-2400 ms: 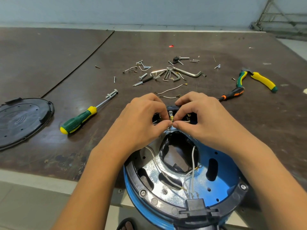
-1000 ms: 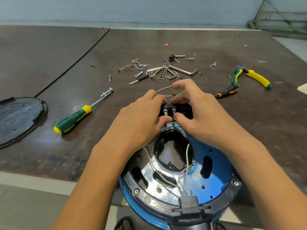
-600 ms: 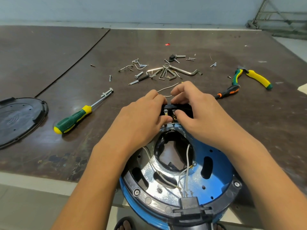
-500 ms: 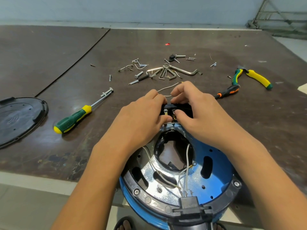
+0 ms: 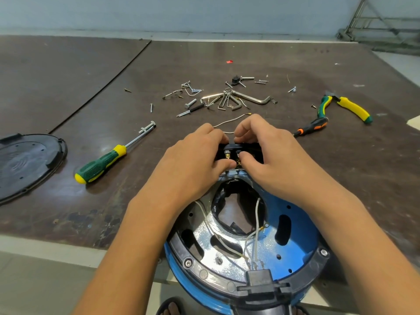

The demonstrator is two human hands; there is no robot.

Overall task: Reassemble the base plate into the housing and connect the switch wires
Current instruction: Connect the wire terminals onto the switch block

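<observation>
Table (image 5: 159, 71) unchanged; left hand (image 5: 193, 165) and right hand (image 5: 275, 160) still pinch the switch (image 5: 228, 147)

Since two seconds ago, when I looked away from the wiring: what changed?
The right hand moved its fingers from the terminals up over the far edge of the switch block, thumb at the terminals. The left hand kept gripping the switch block; the blue housing, white wires and green screwdriver stayed put.

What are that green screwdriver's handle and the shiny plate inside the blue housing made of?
Screwdriver handle: likely rubbery plastic, matte green with a dimpled texture and yellow ends. Plate: probably polished metal, mirror-bright with sparkling reflections, though chrome-coated plastic is possible.
</observation>
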